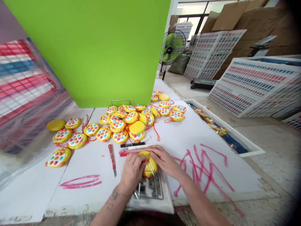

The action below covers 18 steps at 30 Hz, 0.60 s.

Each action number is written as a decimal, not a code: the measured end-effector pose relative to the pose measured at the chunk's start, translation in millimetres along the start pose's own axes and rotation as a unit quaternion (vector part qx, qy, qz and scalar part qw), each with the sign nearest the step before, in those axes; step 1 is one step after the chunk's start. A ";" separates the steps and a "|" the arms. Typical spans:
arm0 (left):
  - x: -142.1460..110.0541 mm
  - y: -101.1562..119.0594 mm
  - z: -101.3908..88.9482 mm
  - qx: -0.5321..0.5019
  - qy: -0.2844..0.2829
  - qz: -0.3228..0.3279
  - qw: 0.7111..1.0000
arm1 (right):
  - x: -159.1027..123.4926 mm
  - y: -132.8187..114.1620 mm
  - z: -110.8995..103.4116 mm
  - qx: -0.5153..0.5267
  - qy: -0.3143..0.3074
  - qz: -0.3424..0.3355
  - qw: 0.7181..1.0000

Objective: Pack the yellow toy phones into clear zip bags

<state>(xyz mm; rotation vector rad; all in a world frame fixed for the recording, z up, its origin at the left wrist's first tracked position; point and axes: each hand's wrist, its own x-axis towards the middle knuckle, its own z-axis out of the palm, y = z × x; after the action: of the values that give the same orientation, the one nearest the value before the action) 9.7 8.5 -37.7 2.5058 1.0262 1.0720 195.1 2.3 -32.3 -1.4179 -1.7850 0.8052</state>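
Observation:
Near the table's front edge, my left hand [133, 169] pinches the left side of a yellow plastic toy [151, 164]. My right hand [162, 158] has its bent fingers on the toy's upper right side. The toy lies smooth face up and has a glossy look, as if under clear film. Beneath it are clear plastic bags [150, 188] with black print. Just beyond my hands lie a black marker [132, 144] and a pink-and-white strip [127, 153]. A red utility knife [112, 158] with its blade out rests to the left.
Many yellow toys with coloured buttons [117, 125] and orange cords spread across the white table [89, 163]. A green board [101, 53] stands behind them. To the right are a shallow tray [237, 142] of bagged toys, stacked white crates [254, 84] and a fan [169, 49].

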 end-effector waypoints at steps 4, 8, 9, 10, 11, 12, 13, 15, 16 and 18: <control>0.8 -0.7 -0.5 -0.020 -0.011 -0.044 0.999 | -2.8 8.6 -9.8 -0.060 0.096 0.084 0.990; 1.4 -4.8 -0.3 -0.054 -0.009 -0.079 0.995 | -9.3 9.0 -9.4 -0.017 0.025 0.107 0.994; 1.6 -5.9 -0.6 -0.070 -0.008 -0.088 0.994 | -10.6 6.9 -7.0 -0.006 0.022 0.099 0.995; 1.7 -6.9 -1.1 -0.089 -0.010 -0.098 0.991 | -11.5 4.3 -4.2 -0.002 0.029 0.096 0.995; 1.6 -7.5 -1.7 -0.108 -0.014 -0.108 0.988 | -12.3 1.3 -1.4 -0.004 0.042 0.099 0.994; 1.2 -7.7 -2.4 -0.126 -0.020 -0.120 0.985 | -12.7 -1.8 1.1 -0.009 0.056 0.108 0.993; 0.5 -7.6 -3.2 -0.140 -0.026 -0.133 0.981 | -13.1 -4.8 3.2 -0.011 0.069 0.118 0.991; -1.4 -6.3 -4.6 -0.158 -0.034 -0.154 0.975 | -13.5 -9.8 5.9 0.001 0.088 0.126 0.988; -2.4 -5.4 -5.1 -0.163 -0.037 -0.160 0.973 | -13.8 -11.7 6.7 0.019 0.094 0.124 0.988; -3.8 -4.1 -6.0 -0.166 -0.035 -0.160 0.972 | -14.5 -14.1 7.9 0.074 0.105 0.118 0.985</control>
<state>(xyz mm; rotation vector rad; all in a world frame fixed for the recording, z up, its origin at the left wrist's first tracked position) 1.5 8.6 -37.3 2.0179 1.0816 0.9582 183.1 -15.2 -27.3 -1.5718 -1.3882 0.8558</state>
